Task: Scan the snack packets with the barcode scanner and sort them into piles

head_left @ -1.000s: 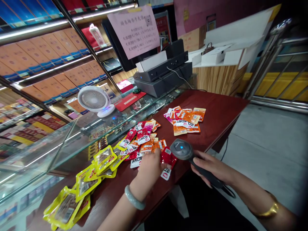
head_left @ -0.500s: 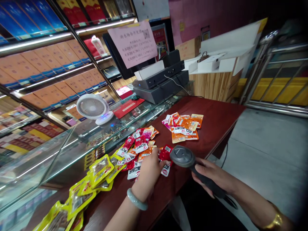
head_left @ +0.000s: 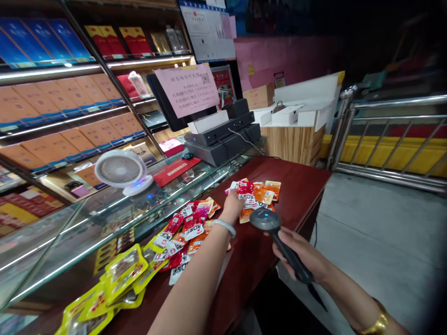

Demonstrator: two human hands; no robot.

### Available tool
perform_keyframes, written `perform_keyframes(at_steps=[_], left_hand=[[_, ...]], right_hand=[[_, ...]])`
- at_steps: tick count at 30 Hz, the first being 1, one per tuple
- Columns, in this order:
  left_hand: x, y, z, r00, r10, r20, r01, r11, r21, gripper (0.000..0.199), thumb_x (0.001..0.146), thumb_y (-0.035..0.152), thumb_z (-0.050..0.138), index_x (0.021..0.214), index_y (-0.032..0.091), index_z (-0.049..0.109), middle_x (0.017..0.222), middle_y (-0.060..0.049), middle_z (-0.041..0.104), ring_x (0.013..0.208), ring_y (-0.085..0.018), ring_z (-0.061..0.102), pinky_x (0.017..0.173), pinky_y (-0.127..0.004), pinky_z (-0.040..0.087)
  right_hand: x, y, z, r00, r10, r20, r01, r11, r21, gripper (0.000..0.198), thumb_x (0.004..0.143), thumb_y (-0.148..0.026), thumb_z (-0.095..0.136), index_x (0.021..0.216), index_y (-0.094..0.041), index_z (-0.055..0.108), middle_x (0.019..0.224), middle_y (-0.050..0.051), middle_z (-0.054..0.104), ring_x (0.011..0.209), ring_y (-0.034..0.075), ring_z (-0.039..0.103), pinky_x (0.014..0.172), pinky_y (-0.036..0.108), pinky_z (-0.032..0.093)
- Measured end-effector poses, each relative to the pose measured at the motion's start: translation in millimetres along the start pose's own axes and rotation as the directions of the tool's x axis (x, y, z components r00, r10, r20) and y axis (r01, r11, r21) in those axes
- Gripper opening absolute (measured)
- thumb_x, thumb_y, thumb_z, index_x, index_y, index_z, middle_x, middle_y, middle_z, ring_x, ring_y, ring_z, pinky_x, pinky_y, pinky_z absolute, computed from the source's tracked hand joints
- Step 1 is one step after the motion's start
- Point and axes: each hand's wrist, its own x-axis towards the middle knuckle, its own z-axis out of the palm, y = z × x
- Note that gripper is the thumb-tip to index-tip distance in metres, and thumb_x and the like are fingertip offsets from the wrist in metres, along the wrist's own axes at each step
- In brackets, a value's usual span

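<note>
My left hand (head_left: pixel 233 204), a pale bangle on its wrist, reaches over the far pile of orange and red snack packets (head_left: pixel 263 194). A red snack packet (head_left: pixel 245 187) is at its fingertips, pinched at the near edge; the fingers are partly hidden. My right hand (head_left: pixel 296 253) is wrapped around the handle of a dark barcode scanner (head_left: pixel 266 219). A small blue light shows on the scanner's head, just in front of the far pile. Beside my left forearm lies a second heap of red and orange snack packets (head_left: pixel 193 225). Yellow-edged snack packets (head_left: pixel 124 270) overlap at the lower left.
A reddish-brown counter (head_left: pixel 296 179) holds the packets, alongside a glass display case (head_left: pixel 84 223). On the glass stand a white fan (head_left: pixel 121 170) and a cash drawer (head_left: pixel 223 148) near a monitor with a pink notice (head_left: pixel 186 90). A metal railing (head_left: pixel 391 181) stands right.
My left hand has carried a red packet from the near heap forward to the far pile. The scanner stays in my right hand, its blue light now visible. The view has shifted.
</note>
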Motion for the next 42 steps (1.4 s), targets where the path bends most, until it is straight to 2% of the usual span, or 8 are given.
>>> perform_keyframes(at_steps=[3, 7, 9, 12, 16, 22, 30, 42], left_hand=[[-18.5, -7.6, -10.2, 0.988, 0.134, -0.07, -0.119, 0.975, 0.189, 0.051, 0.079, 0.023, 0.066, 0.128, 0.012, 0.054, 0.12, -0.016, 0.064, 0.11, -0.023, 0.061, 0.093, -0.033, 0.046], [-51.9, -37.2, -47.1, 0.973, 0.223, -0.056, -0.189, 0.916, 0.353, 0.04, 0.084, 0.032, 0.062, 0.122, 0.021, 0.061, 0.118, -0.009, 0.066, 0.108, -0.021, 0.06, 0.095, -0.031, 0.045], [-67.7, -56.4, -73.6, 0.983, 0.169, -0.07, -0.116, 0.872, 0.475, 0.038, 0.086, 0.037, 0.059, 0.12, 0.021, 0.062, 0.117, -0.01, 0.066, 0.107, -0.022, 0.06, 0.094, -0.032, 0.044], [-85.5, -86.0, -110.6, 0.974, 0.054, -0.222, 0.118, 0.715, 0.689, 0.048, 0.088, 0.052, 0.051, 0.114, 0.014, 0.064, 0.112, -0.017, 0.065, 0.109, -0.029, 0.058, 0.093, -0.04, 0.043], [-95.2, -116.2, -133.7, 0.951, -0.089, -0.297, 0.295, 0.563, 0.772, 0.065, 0.083, 0.069, 0.043, 0.105, 0.013, 0.067, 0.113, -0.021, 0.064, 0.112, -0.036, 0.054, 0.093, -0.047, 0.04], [-95.7, -126.8, -130.3, 0.967, -0.054, -0.251, 0.226, 0.644, 0.731, 0.057, 0.081, 0.067, 0.048, 0.103, 0.017, 0.066, 0.118, -0.016, 0.062, 0.114, -0.033, 0.052, 0.094, -0.045, 0.038], [-103.3, -102.5, -118.7, 0.975, 0.096, -0.2, 0.067, 0.732, 0.678, 0.05, 0.085, 0.047, 0.058, 0.125, 0.018, 0.05, 0.1, -0.011, 0.07, 0.101, -0.027, 0.062, 0.092, -0.038, 0.037], [-111.6, -81.6, -83.9, 0.97, 0.215, -0.116, -0.099, 0.78, 0.617, 0.049, 0.084, 0.043, 0.061, 0.125, 0.018, 0.051, 0.095, -0.009, 0.071, 0.096, -0.027, 0.064, 0.09, -0.037, 0.04]], right_hand=[[2.7, -0.3, 0.3, 1.0, 0.011, -0.002, -0.011, 1.0, 0.004, 0.047, 0.089, -0.059, 0.052, 0.115, -0.02, 0.051, 0.057, -0.008, 0.052, 0.029, 0.007, 0.046, 0.028, 0.015, 0.037], [9.1, 4.2, 4.5, 0.997, 0.046, 0.059, -0.047, 0.999, 0.016, 0.045, 0.09, -0.056, 0.052, 0.117, -0.02, 0.051, 0.058, -0.008, 0.052, 0.03, 0.006, 0.046, 0.029, 0.015, 0.038], [13.2, 7.3, 10.1, 0.993, 0.064, 0.096, -0.066, 0.998, 0.017, 0.044, 0.091, -0.056, 0.051, 0.116, -0.02, 0.051, 0.058, -0.008, 0.051, 0.03, 0.006, 0.046, 0.029, 0.015, 0.038], [19.5, 11.9, 21.5, 0.988, 0.08, 0.134, -0.084, 0.996, 0.023, 0.044, 0.089, -0.057, 0.053, 0.112, -0.02, 0.051, 0.056, -0.008, 0.051, 0.029, 0.006, 0.046, 0.029, 0.014, 0.037], [25.2, 16.1, 34.4, 0.984, 0.116, 0.139, -0.118, 0.993, 0.005, 0.046, 0.085, -0.059, 0.058, 0.109, -0.02, 0.051, 0.054, -0.009, 0.052, 0.029, 0.007, 0.046, 0.029, 0.015, 0.035], [22.6, 15.2, 35.9, 0.984, 0.133, 0.122, -0.128, 0.991, -0.043, 0.047, 0.083, -0.061, 0.059, 0.107, -0.021, 0.052, 0.055, -0.009, 0.052, 0.028, 0.007, 0.047, 0.028, 0.015, 0.035], [29.5, 5.9, 46.0, 0.979, 0.083, 0.188, -0.08, 0.997, -0.023, 0.045, 0.088, -0.058, 0.055, 0.11, -0.02, 0.051, 0.058, -0.008, 0.053, 0.029, 0.005, 0.047, 0.028, 0.013, 0.036], [52.5, -9.8, 52.3, 0.979, 0.031, 0.199, -0.034, 0.999, 0.008, 0.043, 0.089, -0.057, 0.053, 0.107, -0.019, 0.053, 0.055, -0.009, 0.052, 0.027, 0.007, 0.046, 0.027, 0.016, 0.039]])
